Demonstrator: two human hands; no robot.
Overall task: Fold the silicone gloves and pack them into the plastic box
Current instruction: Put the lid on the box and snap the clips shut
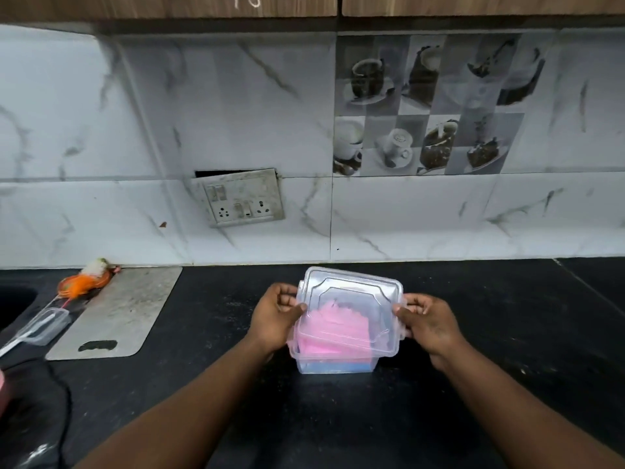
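Both hands, left and right, gripped a clear lid over the box holding pink gloves.

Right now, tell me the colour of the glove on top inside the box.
Pink, seen through the clear lid in the head view.

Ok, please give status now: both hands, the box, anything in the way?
Left hand and right hand grip lid sides. Pink gloves inside plastic box, lid sits tilted. Nothing blocking.
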